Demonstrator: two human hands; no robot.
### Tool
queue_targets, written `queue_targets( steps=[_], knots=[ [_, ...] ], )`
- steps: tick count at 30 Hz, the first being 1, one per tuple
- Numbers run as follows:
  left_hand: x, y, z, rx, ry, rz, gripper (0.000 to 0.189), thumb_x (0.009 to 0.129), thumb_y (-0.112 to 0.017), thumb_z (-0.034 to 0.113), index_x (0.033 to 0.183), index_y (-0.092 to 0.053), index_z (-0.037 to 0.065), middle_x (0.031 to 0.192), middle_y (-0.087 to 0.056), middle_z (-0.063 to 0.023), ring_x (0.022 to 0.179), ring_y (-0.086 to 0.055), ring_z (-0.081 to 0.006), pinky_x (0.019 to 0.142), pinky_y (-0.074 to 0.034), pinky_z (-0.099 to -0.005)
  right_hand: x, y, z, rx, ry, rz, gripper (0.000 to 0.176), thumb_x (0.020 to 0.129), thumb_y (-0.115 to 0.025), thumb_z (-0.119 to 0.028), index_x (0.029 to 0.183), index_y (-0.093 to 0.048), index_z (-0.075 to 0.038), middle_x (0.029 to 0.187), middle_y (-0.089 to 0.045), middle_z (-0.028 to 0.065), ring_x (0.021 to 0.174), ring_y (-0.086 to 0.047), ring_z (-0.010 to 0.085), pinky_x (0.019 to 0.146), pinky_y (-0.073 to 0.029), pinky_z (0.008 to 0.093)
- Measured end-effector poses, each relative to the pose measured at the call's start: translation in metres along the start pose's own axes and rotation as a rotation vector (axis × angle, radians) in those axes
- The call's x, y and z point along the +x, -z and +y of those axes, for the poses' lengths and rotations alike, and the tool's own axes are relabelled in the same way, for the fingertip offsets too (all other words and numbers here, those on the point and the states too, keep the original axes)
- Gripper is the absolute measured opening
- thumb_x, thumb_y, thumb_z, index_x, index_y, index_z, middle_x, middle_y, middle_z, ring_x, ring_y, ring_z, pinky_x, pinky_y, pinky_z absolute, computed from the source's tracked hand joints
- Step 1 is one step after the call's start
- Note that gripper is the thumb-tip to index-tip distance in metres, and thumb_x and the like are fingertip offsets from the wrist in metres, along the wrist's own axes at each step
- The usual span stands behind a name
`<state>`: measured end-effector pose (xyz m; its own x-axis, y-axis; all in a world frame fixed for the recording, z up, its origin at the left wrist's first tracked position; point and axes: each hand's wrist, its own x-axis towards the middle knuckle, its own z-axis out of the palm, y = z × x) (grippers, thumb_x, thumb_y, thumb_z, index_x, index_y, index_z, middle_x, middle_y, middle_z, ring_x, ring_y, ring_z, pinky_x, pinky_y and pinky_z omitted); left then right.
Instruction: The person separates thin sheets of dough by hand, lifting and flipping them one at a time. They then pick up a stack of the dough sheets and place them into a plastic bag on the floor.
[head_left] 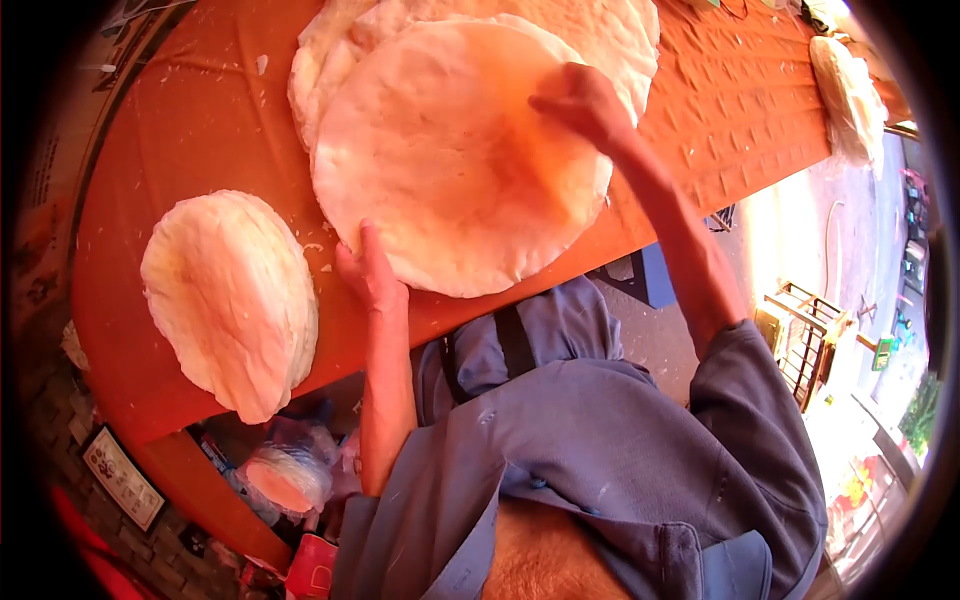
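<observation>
From my remote seat, I have the large round flatbread (430, 160) at the middle of the orange table (210, 120), overlapping other flatbreads (310, 60) at the far side. My left hand (374, 272) grips its near left edge, thumb on top; my right hand (580, 104) is curled over its far right part, and I can't tell whether it pinches anything. Left lies a stack of bread (230, 300). Below the table's near left edge, a clear plastic bag (312, 448) holds something round and pale (278, 484). At far right, another plastic bag (848, 100) wraps pale contents, too indistinct to name.
</observation>
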<state>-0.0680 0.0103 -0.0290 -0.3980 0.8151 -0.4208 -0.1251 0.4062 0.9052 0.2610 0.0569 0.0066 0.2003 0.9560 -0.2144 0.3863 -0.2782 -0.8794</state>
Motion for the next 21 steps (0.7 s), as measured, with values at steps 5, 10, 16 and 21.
queue_targets(
  steps=[5, 10, 16, 21],
  knots=[
    [-0.03, -0.021, 0.051, -0.139, 0.197, -0.106, 0.043, 0.096, -0.057, 0.022, 0.132, -0.048, 0.001, 0.13, -0.055, -0.0106, 0.115, -0.056, -0.024, 0.096, -0.047, -0.0379, -0.068, -0.026, -0.102, -0.012, 0.576, 0.023, 0.021, 0.077, -0.075, -0.014, 0.086, -0.062, -0.001, 0.066, -0.062, 0.002, 0.059, -0.059, 0.0117, 0.055, -0.048, 0.0296],
    [0.005, 0.015, 0.0, -0.143, 0.063, -0.137, 0.03, 0.095, -0.061, 0.018, 0.117, -0.056, -0.001, 0.111, -0.061, -0.0076, 0.1, -0.058, -0.0178, 0.086, -0.05, -0.0318, -0.03, 0.031, -0.068, 0.059, 0.126, 0.116, 0.022, 0.076, -0.073, -0.018, 0.078, -0.064, 0.003, 0.061, -0.061, 0.0043, 0.055, -0.058, 0.0103, 0.052, -0.048, 0.0305],
    [0.006, 0.015, -0.005, -0.143, 0.061, -0.112, 0.026, 0.095, -0.062, 0.018, 0.109, -0.057, -0.003, 0.105, -0.061, -0.0081, 0.097, -0.057, -0.0147, 0.084, -0.048, -0.0282, -0.008, 0.029, 0.001, -0.562, -0.007, 0.281, 0.037, 0.072, -0.073, -0.036, 0.079, -0.065, -0.001, 0.081, -0.064, 0.0164, 0.088, -0.06, 0.031, 0.075, -0.048, 0.0418],
    [0.007, 0.017, -0.007, -0.127, 0.082, -0.111, 0.027, 0.096, -0.06, 0.019, 0.111, -0.057, -0.002, 0.107, -0.06, -0.0073, 0.099, -0.055, -0.014, 0.086, -0.046, -0.0269, 0.002, 0.037, 0.024, -0.534, -0.057, 0.201, 0.054, 0.07, -0.076, -0.04, 0.103, -0.062, 0.0, 0.093, -0.063, 0.0165, 0.094, -0.06, 0.0314, 0.08, -0.048, 0.0399]
  ],
)
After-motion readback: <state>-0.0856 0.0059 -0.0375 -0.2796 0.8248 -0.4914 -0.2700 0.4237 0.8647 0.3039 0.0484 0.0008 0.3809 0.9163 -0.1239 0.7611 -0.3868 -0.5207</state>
